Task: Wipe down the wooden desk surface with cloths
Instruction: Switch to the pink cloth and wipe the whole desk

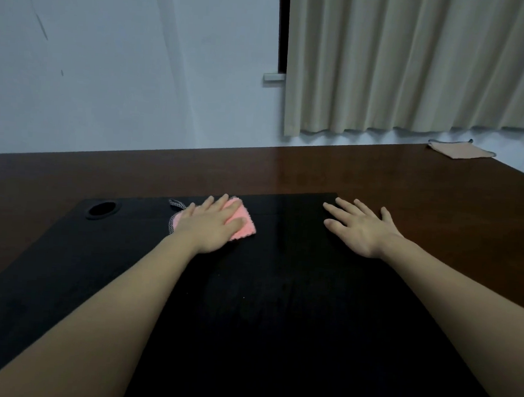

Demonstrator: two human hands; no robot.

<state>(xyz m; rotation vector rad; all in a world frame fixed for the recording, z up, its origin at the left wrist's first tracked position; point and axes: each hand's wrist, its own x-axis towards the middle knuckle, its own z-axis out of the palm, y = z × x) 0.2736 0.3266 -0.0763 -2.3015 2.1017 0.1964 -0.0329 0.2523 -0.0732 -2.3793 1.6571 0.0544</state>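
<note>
I am in the wiping step: my left hand lies flat with straight fingers pressing the pink cloth onto the black mat near its far edge. My right hand rests open and empty on the mat's far right part. A second cloth sits unused at the tabletop far right corner. Next, I judge, I should sweep the cloth out over the bare wood.
</note>
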